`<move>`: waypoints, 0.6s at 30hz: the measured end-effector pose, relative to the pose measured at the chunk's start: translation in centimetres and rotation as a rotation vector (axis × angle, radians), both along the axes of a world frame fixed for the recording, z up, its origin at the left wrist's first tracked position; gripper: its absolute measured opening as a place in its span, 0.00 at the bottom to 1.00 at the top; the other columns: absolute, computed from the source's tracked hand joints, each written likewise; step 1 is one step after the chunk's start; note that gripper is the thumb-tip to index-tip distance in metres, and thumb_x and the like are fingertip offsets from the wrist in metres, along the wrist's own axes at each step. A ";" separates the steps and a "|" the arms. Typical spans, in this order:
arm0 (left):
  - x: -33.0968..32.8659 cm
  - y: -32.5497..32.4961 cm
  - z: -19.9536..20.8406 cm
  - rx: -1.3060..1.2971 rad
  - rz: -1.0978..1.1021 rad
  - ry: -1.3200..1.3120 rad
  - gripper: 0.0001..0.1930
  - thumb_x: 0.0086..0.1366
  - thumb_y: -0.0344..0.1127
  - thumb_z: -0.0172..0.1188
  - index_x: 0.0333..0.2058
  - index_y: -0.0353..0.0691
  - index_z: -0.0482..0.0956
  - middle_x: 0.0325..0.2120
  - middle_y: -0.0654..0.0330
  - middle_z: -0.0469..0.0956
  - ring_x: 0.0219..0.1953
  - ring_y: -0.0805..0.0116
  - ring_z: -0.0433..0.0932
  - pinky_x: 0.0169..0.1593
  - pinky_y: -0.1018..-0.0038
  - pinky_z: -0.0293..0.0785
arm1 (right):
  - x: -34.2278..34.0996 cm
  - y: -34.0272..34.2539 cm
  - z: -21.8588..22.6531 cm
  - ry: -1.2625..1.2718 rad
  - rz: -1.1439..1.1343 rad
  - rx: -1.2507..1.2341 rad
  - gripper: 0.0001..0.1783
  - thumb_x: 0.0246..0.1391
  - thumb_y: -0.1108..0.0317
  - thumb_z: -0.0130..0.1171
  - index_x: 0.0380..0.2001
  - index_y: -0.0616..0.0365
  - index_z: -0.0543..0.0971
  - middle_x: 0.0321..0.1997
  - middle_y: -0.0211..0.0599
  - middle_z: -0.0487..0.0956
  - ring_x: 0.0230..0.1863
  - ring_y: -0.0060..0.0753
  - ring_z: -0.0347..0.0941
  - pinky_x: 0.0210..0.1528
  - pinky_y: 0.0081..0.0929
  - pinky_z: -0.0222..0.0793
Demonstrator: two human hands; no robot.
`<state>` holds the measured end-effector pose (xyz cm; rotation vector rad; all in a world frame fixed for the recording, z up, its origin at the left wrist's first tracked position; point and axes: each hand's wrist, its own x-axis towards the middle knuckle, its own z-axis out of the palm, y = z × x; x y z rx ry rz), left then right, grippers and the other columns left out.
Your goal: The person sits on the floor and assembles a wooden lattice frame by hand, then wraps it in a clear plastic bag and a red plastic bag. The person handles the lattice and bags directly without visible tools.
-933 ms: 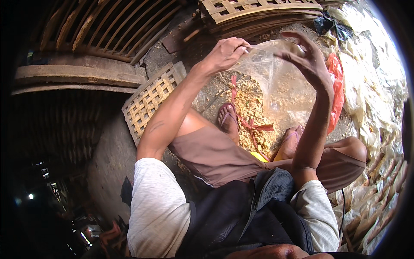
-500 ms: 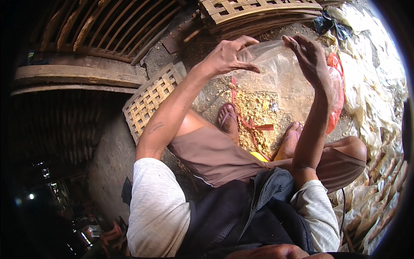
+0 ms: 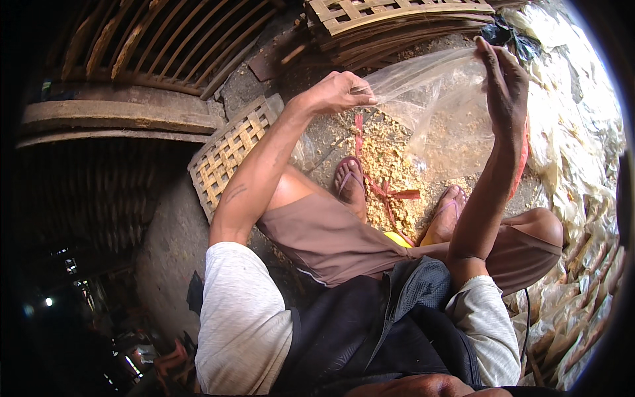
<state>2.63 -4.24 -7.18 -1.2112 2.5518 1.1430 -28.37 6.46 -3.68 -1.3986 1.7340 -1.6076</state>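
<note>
A thin clear plastic sheet is stretched between my two hands; whether it is a bag I cannot tell. My left hand has its fingers closed on the sheet's left end. Higher up on the right, my right hand pinches the other end between thumb and fingers. The film droops between them, its lower part over yellow crumbly bits spread on the ground between my feet. Red strips of plastic tie lie across the crumbs.
Left of my legs leans a woven bamboo tray. Several slatted trays are stacked at the far side. A large heap of crumpled clear plastic runs down the right. Something red shows behind my right forearm. A wooden beam is at left.
My left hand was open around the plastic's edge and has closed on it. My right hand has moved right and farther away, drawing the plastic wider.
</note>
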 end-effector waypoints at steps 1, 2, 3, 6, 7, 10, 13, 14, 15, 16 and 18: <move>0.2 0.1 0.3 0.002 0.005 0.029 0.19 0.69 0.53 0.68 0.46 0.44 0.88 0.36 0.58 0.88 0.43 0.70 0.84 0.50 0.67 0.78 | -0.2 -0.1 -0.1 -0.037 -0.044 0.045 0.20 0.70 0.50 0.61 0.48 0.56 0.87 0.39 0.31 0.88 0.41 0.20 0.80 0.50 0.26 0.74; 0.5 0.2 0.6 0.004 0.009 0.059 0.20 0.69 0.54 0.67 0.46 0.45 0.88 0.37 0.59 0.88 0.43 0.71 0.84 0.50 0.68 0.77 | -0.7 -0.3 -0.8 -0.042 -0.088 0.024 0.21 0.69 0.49 0.61 0.48 0.55 0.87 0.40 0.35 0.88 0.42 0.25 0.82 0.49 0.28 0.74; 0.4 0.1 0.8 0.007 0.005 0.094 0.20 0.70 0.55 0.66 0.47 0.45 0.88 0.37 0.60 0.88 0.43 0.72 0.83 0.50 0.68 0.77 | -1.8 -0.4 -1.4 0.028 -0.174 0.051 0.22 0.69 0.48 0.60 0.48 0.55 0.87 0.40 0.36 0.88 0.42 0.28 0.82 0.49 0.29 0.74; 1.6 -0.5 1.1 0.064 0.083 0.271 0.21 0.69 0.52 0.69 0.47 0.40 0.88 0.39 0.60 0.88 0.45 0.72 0.83 0.52 0.69 0.78 | -3.9 -0.9 -3.2 0.198 -0.330 0.149 0.23 0.68 0.45 0.60 0.47 0.54 0.88 0.41 0.40 0.88 0.44 0.37 0.84 0.50 0.35 0.75; 1.9 -0.8 1.2 0.058 0.084 0.338 0.20 0.69 0.51 0.69 0.47 0.39 0.87 0.39 0.60 0.88 0.45 0.73 0.83 0.53 0.69 0.79 | -4.6 -1.0 -3.7 0.250 -0.368 0.186 0.24 0.68 0.44 0.60 0.47 0.53 0.88 0.41 0.42 0.88 0.44 0.40 0.84 0.50 0.37 0.75; 1.7 -0.8 1.3 0.120 0.130 0.466 0.15 0.70 0.41 0.69 0.46 0.36 0.87 0.36 0.62 0.87 0.42 0.73 0.84 0.55 0.72 0.79 | -4.6 -1.1 -4.0 0.483 -0.342 0.231 0.30 0.63 0.38 0.63 0.49 0.54 0.87 0.50 0.49 0.86 0.46 0.44 0.84 0.54 0.41 0.77; 1.4 0.0 2.2 0.153 0.106 0.484 0.13 0.70 0.40 0.68 0.46 0.37 0.88 0.35 0.63 0.87 0.39 0.74 0.84 0.54 0.73 0.79 | 0.0 -1.8 -4.1 0.600 0.011 0.058 0.39 0.61 0.41 0.67 0.67 0.51 0.74 0.69 0.50 0.74 0.69 0.47 0.70 0.70 0.55 0.68; 1.2 0.3 2.4 0.181 0.093 0.486 0.13 0.70 0.39 0.68 0.46 0.37 0.88 0.34 0.64 0.87 0.38 0.74 0.84 0.53 0.73 0.79 | 2.0 -2.1 -4.5 0.496 0.188 0.023 0.40 0.61 0.42 0.66 0.70 0.50 0.71 0.71 0.49 0.73 0.71 0.48 0.67 0.72 0.57 0.63; 1.0 0.4 2.5 0.168 0.059 0.486 0.12 0.70 0.39 0.68 0.46 0.37 0.88 0.34 0.63 0.87 0.38 0.75 0.84 0.52 0.74 0.80 | 4.4 -1.8 -4.1 0.488 0.317 -0.025 0.39 0.63 0.46 0.66 0.71 0.48 0.69 0.72 0.49 0.72 0.72 0.45 0.66 0.71 0.55 0.65; 0.5 0.4 2.6 0.155 0.017 0.490 0.12 0.70 0.39 0.68 0.46 0.37 0.88 0.34 0.63 0.87 0.37 0.75 0.83 0.51 0.74 0.80 | 5.8 -1.9 -4.3 0.418 0.456 -0.027 0.35 0.63 0.52 0.66 0.70 0.50 0.71 0.69 0.49 0.75 0.69 0.43 0.70 0.69 0.52 0.68; 0.0 0.8 2.9 0.184 0.008 0.534 0.11 0.70 0.37 0.68 0.46 0.37 0.88 0.33 0.63 0.87 0.36 0.77 0.82 0.46 0.74 0.80 | 6.7 -2.0 -4.6 0.300 0.633 0.086 0.29 0.64 0.61 0.66 0.67 0.54 0.74 0.63 0.48 0.80 0.63 0.38 0.76 0.65 0.46 0.72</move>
